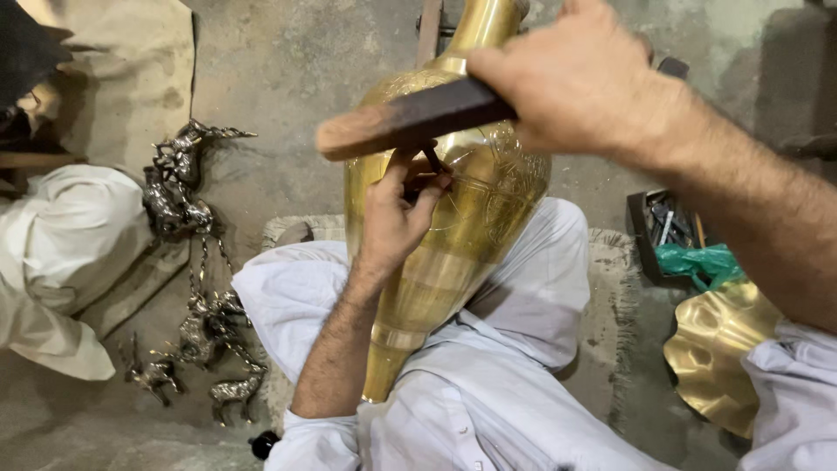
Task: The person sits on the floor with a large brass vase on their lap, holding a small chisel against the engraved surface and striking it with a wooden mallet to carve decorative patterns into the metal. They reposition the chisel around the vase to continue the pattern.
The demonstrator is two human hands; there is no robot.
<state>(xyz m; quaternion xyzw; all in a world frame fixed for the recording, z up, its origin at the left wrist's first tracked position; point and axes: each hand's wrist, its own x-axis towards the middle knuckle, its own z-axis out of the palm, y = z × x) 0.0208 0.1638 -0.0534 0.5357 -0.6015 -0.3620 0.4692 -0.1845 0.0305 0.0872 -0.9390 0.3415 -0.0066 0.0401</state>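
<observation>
A brass vase (pixel 453 235) lies across the person's lap, its long axis running from the narrow foot near the waist up and away to the neck at the top edge, tilted slightly right. Its body is smooth, polished and bulging, with fine engraved lines on the shoulder and plain bands lower down.

The left hand (pixel 397 214) rests on the shoulder of the vase, its grip pinched round a thin dark chisel (pixel 432 159) whose tip meets the metal. The right hand (pixel 575 74) is above, its grip pressed tight round the dark handle of a mallet (pixel 392 124); the mallet's worn, rounded wooden head points left and sits just over the chisel's top.

The lap is covered in white cloth, over a frayed mat (pixel 610 305) on a rough concrete floor (pixel 288 61). To the left lie dark cast-metal animal figures (pixel 187 253); to the right, a wavy-edged brass dish (pixel 719 349) and a small tray of tools (pixel 667 231) with green plastic.
</observation>
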